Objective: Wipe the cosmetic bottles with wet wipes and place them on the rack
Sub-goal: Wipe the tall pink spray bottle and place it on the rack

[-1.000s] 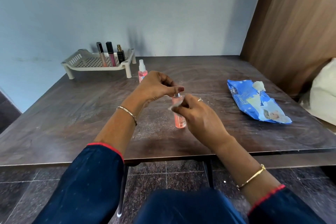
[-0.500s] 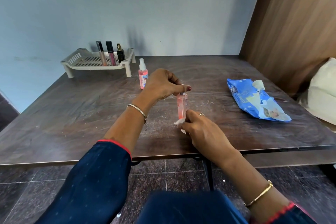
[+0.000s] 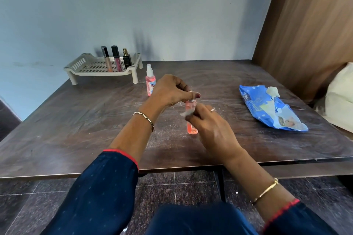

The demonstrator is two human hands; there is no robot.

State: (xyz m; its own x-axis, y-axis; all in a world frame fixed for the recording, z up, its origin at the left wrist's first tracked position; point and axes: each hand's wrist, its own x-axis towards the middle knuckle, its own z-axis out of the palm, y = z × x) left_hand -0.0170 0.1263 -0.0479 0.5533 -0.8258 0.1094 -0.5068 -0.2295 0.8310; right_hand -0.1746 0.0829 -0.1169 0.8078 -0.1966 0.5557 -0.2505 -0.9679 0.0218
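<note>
A slim pink bottle (image 3: 191, 129) stands upright on the dark table (image 3: 76, 120) in the middle. My left hand (image 3: 168, 90) pinches its silver top from above. My right hand (image 3: 209, 124) presses a small wet wipe (image 3: 186, 113) against the bottle's upper side. Behind my left hand stands a pink spray bottle (image 3: 150, 80) with a white cap. The cream rack (image 3: 89, 68) at the back left holds three items: two lip gloss tubes (image 3: 116, 59) and a small black perfume bottle (image 3: 126, 59).
A blue pack of wet wipes (image 3: 271, 108) lies at the right, a wipe sticking out of its opening. A pale cloth bundle (image 3: 340, 99) sits at the far right edge beside a wooden panel (image 3: 309, 25). A blue wall stands behind the table.
My right hand slid the wipe from the bottle's base up to its upper part. My left hand stayed on the cap.
</note>
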